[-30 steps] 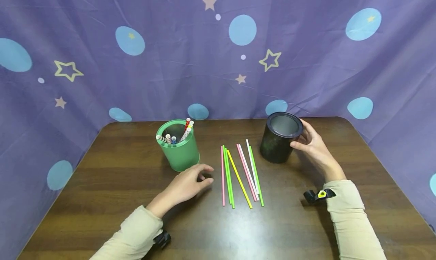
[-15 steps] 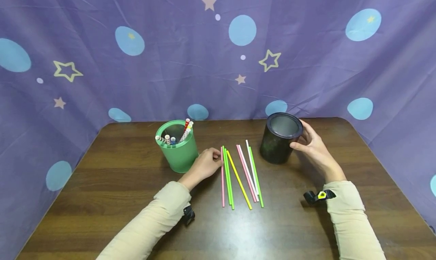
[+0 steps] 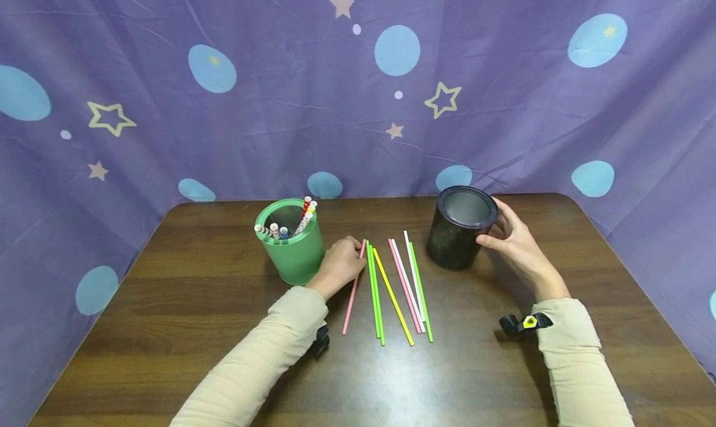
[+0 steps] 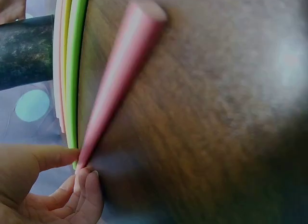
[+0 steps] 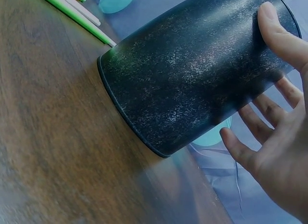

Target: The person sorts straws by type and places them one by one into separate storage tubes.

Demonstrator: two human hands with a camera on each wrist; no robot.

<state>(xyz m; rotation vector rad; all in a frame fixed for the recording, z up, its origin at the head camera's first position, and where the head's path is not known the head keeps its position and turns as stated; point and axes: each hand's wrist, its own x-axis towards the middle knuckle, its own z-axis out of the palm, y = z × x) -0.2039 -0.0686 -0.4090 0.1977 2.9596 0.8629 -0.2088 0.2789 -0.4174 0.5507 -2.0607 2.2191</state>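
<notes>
My left hand [image 3: 339, 266] pinches the far end of a thin pink straw [image 3: 350, 309] between thumb and fingertips. In the left wrist view the pink straw [image 4: 120, 74] slants toward the camera, its far tip hidden in the fingers. On the right, my right hand [image 3: 517, 245] holds the side of a black cylindrical container [image 3: 453, 240], which stands upright on the table. The right wrist view has the thumb on the wall of the black container [image 5: 187, 74], with the fingers curving around behind it. Green straws [image 3: 376, 296] lie just right of the pink one.
A green container [image 3: 299, 259] left of my left hand holds several patterned straws [image 3: 304, 219]. A yellow straw [image 3: 394, 299] and a cluster of pink, white and green straws [image 3: 414, 284] lie mid-table. Behind the wooden table [image 3: 168, 303] hangs a purple curtain [image 3: 279, 116].
My left hand has moved right and away from me to the pink straw and taken hold of it. The straw's near end has swung left. The right hand has stayed at the black container.
</notes>
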